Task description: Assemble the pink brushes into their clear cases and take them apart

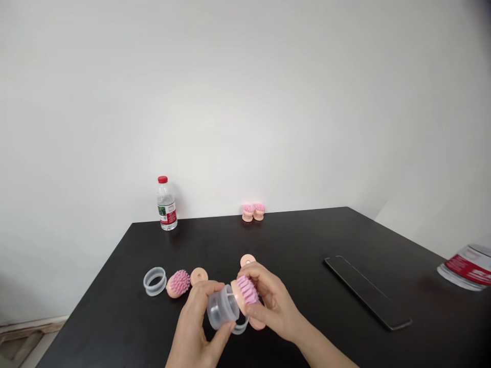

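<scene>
The left hand (194, 322) pinches a clear plastic cup (222, 307) by its wall, and the right hand (274, 301) holds a pink-bristled brush (247, 291) by its peach body (240, 301), both above a black table (115, 286). The cup looks light, stiff and slippery; the brush's body seems the firmer hold. Nearby lie a clear ring (154, 281), another brush (178, 283) and a peach disc (199, 276).

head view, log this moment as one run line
left hand: clear plastic ring | right hand: pink-bristled brush | black table: loose pink brush
</scene>
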Demonstrator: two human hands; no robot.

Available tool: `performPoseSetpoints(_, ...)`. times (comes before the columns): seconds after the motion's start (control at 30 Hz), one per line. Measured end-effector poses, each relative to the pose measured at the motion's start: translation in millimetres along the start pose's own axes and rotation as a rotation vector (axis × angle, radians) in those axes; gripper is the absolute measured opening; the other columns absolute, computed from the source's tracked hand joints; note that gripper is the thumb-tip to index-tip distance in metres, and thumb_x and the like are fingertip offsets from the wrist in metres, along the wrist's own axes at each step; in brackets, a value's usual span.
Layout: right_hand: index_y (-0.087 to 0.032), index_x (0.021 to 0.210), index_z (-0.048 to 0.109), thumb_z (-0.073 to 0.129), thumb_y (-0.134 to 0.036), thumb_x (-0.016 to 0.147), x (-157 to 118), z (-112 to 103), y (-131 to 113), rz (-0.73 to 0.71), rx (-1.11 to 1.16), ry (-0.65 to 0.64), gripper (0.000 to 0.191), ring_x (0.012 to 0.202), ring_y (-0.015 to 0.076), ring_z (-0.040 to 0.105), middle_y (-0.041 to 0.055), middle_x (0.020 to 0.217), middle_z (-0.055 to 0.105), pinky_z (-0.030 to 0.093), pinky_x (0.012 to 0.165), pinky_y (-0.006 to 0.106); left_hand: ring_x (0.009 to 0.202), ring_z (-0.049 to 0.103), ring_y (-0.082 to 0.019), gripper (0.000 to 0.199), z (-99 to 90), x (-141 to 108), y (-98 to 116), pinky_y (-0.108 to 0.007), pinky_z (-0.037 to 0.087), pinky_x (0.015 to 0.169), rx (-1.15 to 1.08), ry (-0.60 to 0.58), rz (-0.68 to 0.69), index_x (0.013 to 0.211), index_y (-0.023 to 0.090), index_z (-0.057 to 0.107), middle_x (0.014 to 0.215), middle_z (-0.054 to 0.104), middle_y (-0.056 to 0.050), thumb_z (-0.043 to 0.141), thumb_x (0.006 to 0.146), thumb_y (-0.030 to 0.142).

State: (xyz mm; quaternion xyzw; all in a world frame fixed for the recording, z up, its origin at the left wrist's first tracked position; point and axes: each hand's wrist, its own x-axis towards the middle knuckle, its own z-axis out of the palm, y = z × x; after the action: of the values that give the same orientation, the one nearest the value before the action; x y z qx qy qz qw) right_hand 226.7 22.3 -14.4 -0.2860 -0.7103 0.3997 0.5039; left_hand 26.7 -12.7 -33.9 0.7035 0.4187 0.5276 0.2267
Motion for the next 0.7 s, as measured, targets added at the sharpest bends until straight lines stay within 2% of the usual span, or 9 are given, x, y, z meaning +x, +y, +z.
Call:
performPoseSetpoints(0.13, -0.025, 0.107, 0.064, 0.073, -0.05, 0.079, -1.0, 3.2, -2.3, -0.018, -0.024, -0.051, 0.039, 0.087, 0.0221, 0.058, 0.0064, 0.1, 0.058, 0.051, 0.076, 0.035, 0.096, 0.066, -0.025, 0.036, 1.4, 0.5, 5.0, -0.038, 0.055, 0.082, 0.025, 0.004, 0.055, 0.117, 0.028, 0.057, 0.108, 0.067, -0.005, 0.067, 0.082, 0.028)
performPoseSetpoints(0.27, -0.026, 0.109, 0.064, 0.075, -0.047, 0.078, -1.3, 3.2, -4.1, -0.034, -0.07, -0.066, 0.039, 0.091, 0.0237, 0.06, 0.0072, 0.101, 0.06, 0.052, 0.08, 0.037, 0.094, 0.066, -0.024, 0.035, 1.8, 1.1, 5.1, -0.036, 0.056, 0.079, -0.021, 0.002, 0.051, 0.116, 0.028, 0.057, 0.106, 0.068, -0.005, 0.069, 0.083, 0.034)
performPoseSetpoints(0.43, -0.028, 0.118, 0.061, 0.078, -0.043, 0.077, -3.8, 3.4, -3.8, -0.025, -0.037, -0.063, 0.047, 0.088, 0.0216, 0.062, 0.0065, 0.105, 0.061, 0.054, 0.08, 0.035, 0.084, 0.068, -0.02, 0.034, 2.4, -0.6, 4.9, -0.03, 0.056, 0.071, -0.116, -0.024, -0.034, 0.113, 0.027, 0.055, 0.1, 0.068, -0.003, 0.069, 0.083, 0.036)
performPoseSetpoints(0.7, -0.026, 0.118, 0.062, 0.079, -0.046, 0.077, -4.2, 0.9, -6.9, -0.1, -0.121, -0.093, 0.048, 0.096, 0.0234, 0.065, 0.0076, 0.108, 0.066, 0.054, 0.083, 0.036, 0.078, 0.065, -0.018, 0.033, 0.9, 1.1, 13.1, -0.028, 0.052, 0.072, -0.277, -0.066, -0.187, 0.107, 0.026, 0.06, 0.093, 0.068, 0.0, 0.072, 0.08, 0.04)
